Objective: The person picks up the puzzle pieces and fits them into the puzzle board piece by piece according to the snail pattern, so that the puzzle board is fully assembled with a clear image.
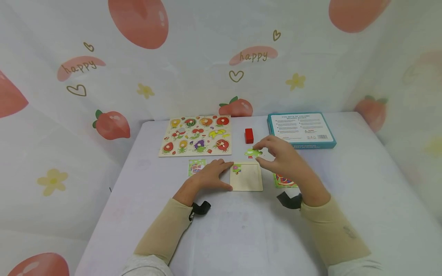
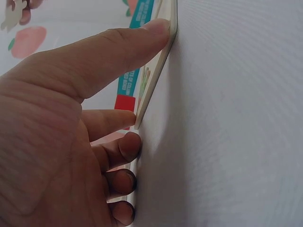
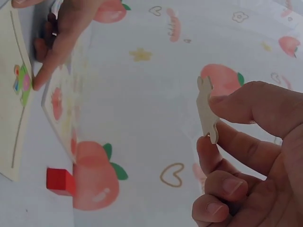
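Note:
My right hand point(image 1: 281, 155) pinches a green jigsaw piece point(image 1: 253, 153) between thumb and fingers, above the far right part of a small wooden puzzle board point(image 1: 249, 180). In the right wrist view the piece point(image 3: 207, 111) shows its bare wooden back, held upright. One green and pink jigsaw piece point(image 1: 236, 168) lies in the board's far left corner. My left hand point(image 1: 211, 174) rests at the board's left edge. Its thumb point(image 2: 151, 30) touches the near corner and its straight index finger point(image 2: 111, 124) the far corner. The other left fingers are bent beside the board.
A fruit peg puzzle point(image 1: 197, 136) lies at the back left, a red block point(image 1: 249, 136) behind the small board. At the back right lies a blue and white box point(image 1: 301, 130). Colourful picture squares lie left point(image 1: 196, 167) and right point(image 1: 286, 181), partly under my hands.

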`<state>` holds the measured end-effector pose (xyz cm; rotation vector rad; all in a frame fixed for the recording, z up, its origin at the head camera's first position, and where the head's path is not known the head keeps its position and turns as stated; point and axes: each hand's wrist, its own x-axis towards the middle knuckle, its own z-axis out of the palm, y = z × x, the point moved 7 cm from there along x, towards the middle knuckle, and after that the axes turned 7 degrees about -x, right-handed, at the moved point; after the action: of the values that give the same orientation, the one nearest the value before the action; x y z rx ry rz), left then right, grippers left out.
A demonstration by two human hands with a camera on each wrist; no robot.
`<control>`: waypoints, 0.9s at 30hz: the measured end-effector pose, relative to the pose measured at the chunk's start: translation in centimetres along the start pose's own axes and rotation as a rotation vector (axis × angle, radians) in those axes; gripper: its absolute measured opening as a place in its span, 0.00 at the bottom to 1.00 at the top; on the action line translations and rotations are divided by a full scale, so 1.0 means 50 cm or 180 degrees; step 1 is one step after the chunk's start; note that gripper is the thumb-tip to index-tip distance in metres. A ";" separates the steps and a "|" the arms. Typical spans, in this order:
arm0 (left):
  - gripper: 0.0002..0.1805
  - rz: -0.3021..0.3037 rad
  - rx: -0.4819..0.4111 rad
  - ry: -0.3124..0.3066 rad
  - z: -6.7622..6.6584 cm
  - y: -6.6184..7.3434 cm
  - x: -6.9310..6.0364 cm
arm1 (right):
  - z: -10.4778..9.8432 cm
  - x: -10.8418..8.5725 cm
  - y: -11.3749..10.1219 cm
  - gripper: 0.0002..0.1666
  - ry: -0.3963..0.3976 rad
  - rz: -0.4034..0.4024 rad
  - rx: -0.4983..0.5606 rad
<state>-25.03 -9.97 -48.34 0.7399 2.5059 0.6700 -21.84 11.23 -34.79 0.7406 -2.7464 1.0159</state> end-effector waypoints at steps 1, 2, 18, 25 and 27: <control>0.51 0.0003 0.0001 -0.0001 0.000 0.000 0.000 | 0.006 0.002 0.001 0.18 -0.0040 0.0034 -0.0005; 0.51 0.0004 0.0001 -0.0004 0.000 0.000 0.000 | 0.012 0.003 0.002 0.18 -0.0077 0.0067 -0.0008; 0.51 0.0037 0.0011 -0.0002 -0.001 0.001 0.001 | 0.101 0.026 0.044 0.17 -0.0433 0.0337 -0.0232; 0.51 0.0054 0.0030 0.0009 -0.001 0.002 0.001 | 0.142 0.031 0.067 0.15 -0.0647 0.0402 -0.0415; 0.51 0.0061 0.0030 0.0016 -0.001 0.002 0.001 | 0.151 0.032 0.073 0.15 -0.0705 0.0368 -0.0462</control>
<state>-25.05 -9.90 -48.24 0.7674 2.5112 0.6681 -24.62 8.15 -42.29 0.7185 -3.0447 0.7849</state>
